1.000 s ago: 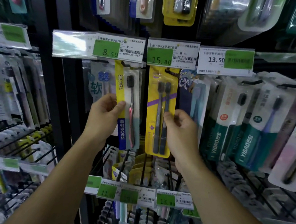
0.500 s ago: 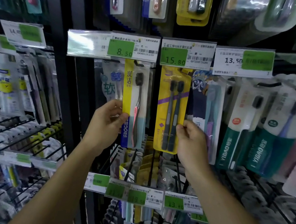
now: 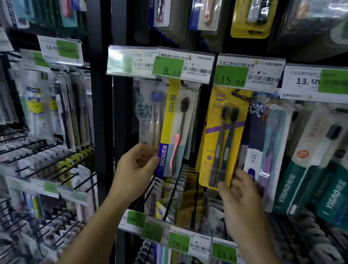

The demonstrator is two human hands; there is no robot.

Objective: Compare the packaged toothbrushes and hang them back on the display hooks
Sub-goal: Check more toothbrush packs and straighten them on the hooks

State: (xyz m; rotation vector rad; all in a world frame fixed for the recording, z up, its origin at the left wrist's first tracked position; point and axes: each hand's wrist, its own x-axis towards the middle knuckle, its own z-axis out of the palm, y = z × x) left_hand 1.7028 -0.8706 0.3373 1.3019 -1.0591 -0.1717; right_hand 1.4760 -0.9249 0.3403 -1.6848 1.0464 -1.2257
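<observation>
A FROG single-toothbrush pack (image 3: 170, 131), with a yellow and blue strip and a pink-handled brush, hangs upright under the 8.50 price tag (image 3: 183, 67). My left hand (image 3: 137, 168) pinches its lower left edge, thumb on the blue strip. A yellow pack (image 3: 221, 141) with two dark brushes hangs under the 15.80 tag (image 3: 248, 74). My right hand (image 3: 241, 197) is at that pack's lower right corner, blurred, fingers spread, thumb just touching the bottom edge.
More packs hang close by: a pale one (image 3: 149, 116) behind the FROG pack, a blue one (image 3: 264, 145) and green YIBAO packs (image 3: 314, 181) to the right. Wire hooks (image 3: 38, 152) jut out at the left. A lower row of price tags (image 3: 179, 240) sits below my hands.
The view shifted so the shelf sits further right. My right hand slid down from the yellow pack's right edge to its bottom corner and its fingers spread. My left hand keeps its grip.
</observation>
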